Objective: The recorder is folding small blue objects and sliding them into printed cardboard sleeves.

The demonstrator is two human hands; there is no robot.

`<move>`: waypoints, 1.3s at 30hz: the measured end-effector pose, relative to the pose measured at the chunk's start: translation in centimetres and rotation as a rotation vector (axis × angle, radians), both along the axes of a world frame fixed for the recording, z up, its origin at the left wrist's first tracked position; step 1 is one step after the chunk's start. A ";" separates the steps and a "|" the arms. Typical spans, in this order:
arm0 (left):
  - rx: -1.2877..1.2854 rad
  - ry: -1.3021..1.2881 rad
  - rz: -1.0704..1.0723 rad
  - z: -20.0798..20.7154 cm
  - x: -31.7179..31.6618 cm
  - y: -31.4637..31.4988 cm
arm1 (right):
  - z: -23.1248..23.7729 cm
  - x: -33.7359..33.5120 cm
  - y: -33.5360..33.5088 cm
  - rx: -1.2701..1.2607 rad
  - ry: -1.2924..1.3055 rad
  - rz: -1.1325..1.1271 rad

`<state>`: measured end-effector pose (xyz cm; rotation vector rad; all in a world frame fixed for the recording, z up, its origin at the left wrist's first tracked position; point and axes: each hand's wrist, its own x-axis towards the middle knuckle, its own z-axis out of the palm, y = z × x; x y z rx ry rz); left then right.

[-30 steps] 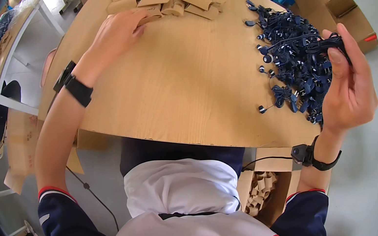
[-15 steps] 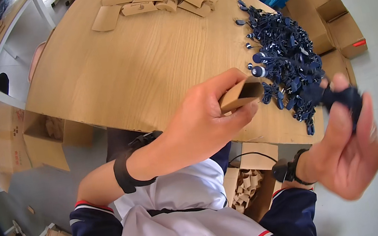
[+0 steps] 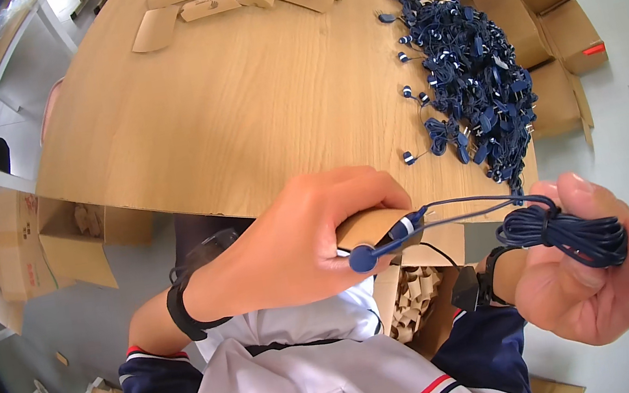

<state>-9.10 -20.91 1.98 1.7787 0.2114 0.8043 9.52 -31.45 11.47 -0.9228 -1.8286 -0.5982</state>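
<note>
My left hand [image 3: 327,223] is wrapped round a small brown cardboard sleeve [image 3: 371,226] in front of my body. Away to the right, my right hand [image 3: 580,290] grips a navy pair of earphones by its coiled cable bundle [image 3: 572,235]. Two thin leads stretch from that bundle toward the left hand. At their ends, a round navy earbud [image 3: 362,259] and a second piece with a white band [image 3: 403,227] lie against the sleeve's near side. Whether either piece is inside the sleeve, I cannot tell. The left fingertips are partly hidden.
A large heap of navy earphones [image 3: 475,64] covers the right side of the wooden table [image 3: 236,118]. Flat brown sleeves [image 3: 218,3] lie at its far edge. Below the table edge stands a carton of cardboard pieces [image 3: 413,300]; open cartons [image 3: 542,20] are stacked at right.
The left hand has come down and turned the sleeve. The right hand's earphone bundle, blurred before, now shows clearly, with its leads drawn out toward the sleeve.
</note>
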 end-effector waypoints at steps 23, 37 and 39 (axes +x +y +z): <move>-0.711 0.011 -0.104 0.8 -0.3 -1.1 | 1.1 -0.1 -0.4 -0.356 -0.106 0.353; -0.045 -0.056 0.029 0.1 0.0 -1.0 | -0.5 -0.4 5.1 0.102 -0.237 -0.057; -0.072 -0.061 0.022 -0.2 0.2 -1.0 | -0.3 0.1 4.9 0.055 -0.229 -0.018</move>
